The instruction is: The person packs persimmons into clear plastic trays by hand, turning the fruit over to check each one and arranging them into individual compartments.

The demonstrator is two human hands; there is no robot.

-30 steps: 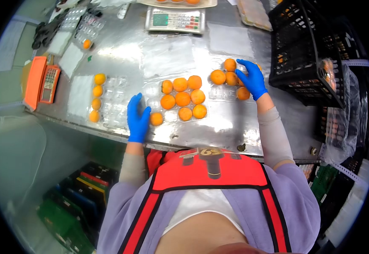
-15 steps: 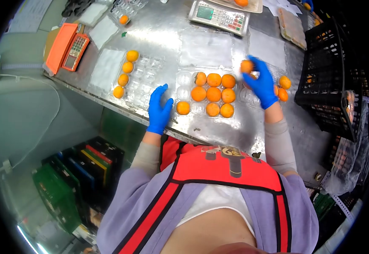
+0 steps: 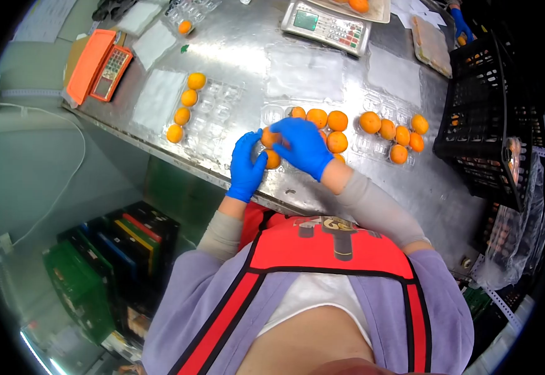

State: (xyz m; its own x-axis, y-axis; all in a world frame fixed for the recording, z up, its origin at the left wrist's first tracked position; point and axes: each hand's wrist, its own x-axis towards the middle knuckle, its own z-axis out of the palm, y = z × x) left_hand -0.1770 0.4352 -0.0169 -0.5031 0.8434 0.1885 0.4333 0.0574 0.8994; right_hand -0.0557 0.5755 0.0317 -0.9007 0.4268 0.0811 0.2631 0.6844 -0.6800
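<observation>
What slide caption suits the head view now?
Gloved right hand holds an orange fruit at a clear tray, left hand close by.

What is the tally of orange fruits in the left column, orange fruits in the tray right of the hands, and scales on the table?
Left-column orange fruits: 4
Right-tray orange fruits: 6
Scales: 2, one silver scale and one orange scale
Total: 12

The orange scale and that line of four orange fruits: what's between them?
In the head view, a whitish rectangular panel lies between the orange scale and the four orange fruits, with bare metal table between panel and scale.
</observation>
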